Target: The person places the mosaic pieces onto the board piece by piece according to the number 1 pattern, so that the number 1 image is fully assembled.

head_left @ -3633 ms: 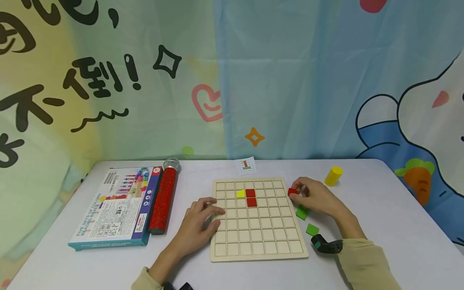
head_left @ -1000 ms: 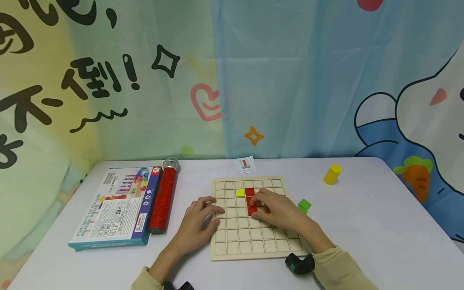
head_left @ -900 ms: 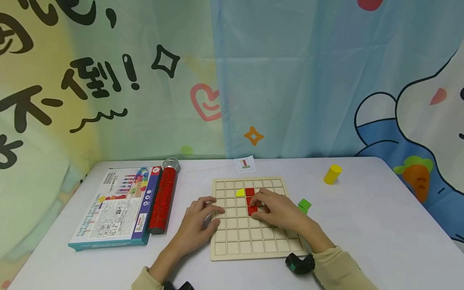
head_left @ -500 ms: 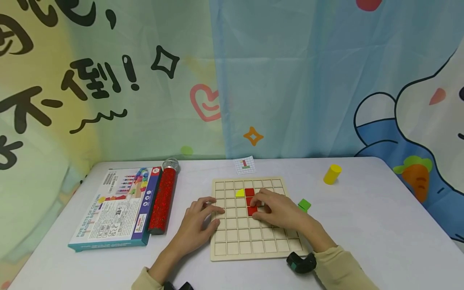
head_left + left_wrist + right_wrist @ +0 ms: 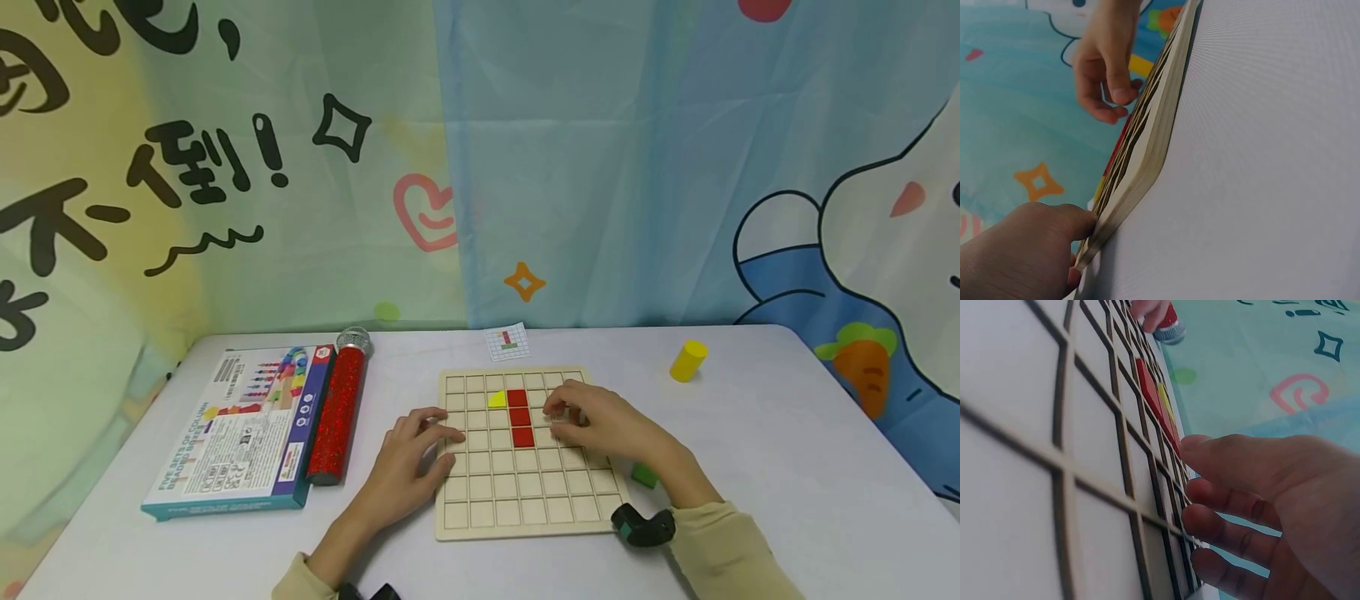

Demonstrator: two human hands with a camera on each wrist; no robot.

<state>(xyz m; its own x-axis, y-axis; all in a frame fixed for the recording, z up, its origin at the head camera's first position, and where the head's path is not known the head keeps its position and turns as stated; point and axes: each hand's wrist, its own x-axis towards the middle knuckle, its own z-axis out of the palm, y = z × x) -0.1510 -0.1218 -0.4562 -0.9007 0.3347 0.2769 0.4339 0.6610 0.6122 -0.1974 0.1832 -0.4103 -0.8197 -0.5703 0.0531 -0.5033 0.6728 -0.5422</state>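
Board [image 5: 525, 533], wooden grid, lower center of head view, flat on table [image 5: 817, 500]. Roughly square, no clear long axis; side edges run bottom to top of frame, converging a bit toward the top.

Three red tiles [image 5: 519, 417] in one column, upper-middle of board. Long axis of the strip runs up-down in frame, top end leaning slightly left. Yellow piece [image 5: 497, 400] sits just left of the top red tile.

Right hand [image 5: 607, 417] over board's right side, pointing left, just right of the red strip. Fingers loosely bent, thumb apart from index, nothing seen between them. Contact with board: can't tell. Left hand [image 5: 412, 450] at board's left edge, fingers spread, tips touching it.

Green piece [image 5: 644, 475] right of board, partly hidden by right arm. Grid card [image 5: 507, 342] above board. Yellow cylinder [image 5: 688, 362] upper right of tabletop. Red microphone [image 5: 339, 417] left, head toward top of frame, alongside box [image 5: 240, 425].
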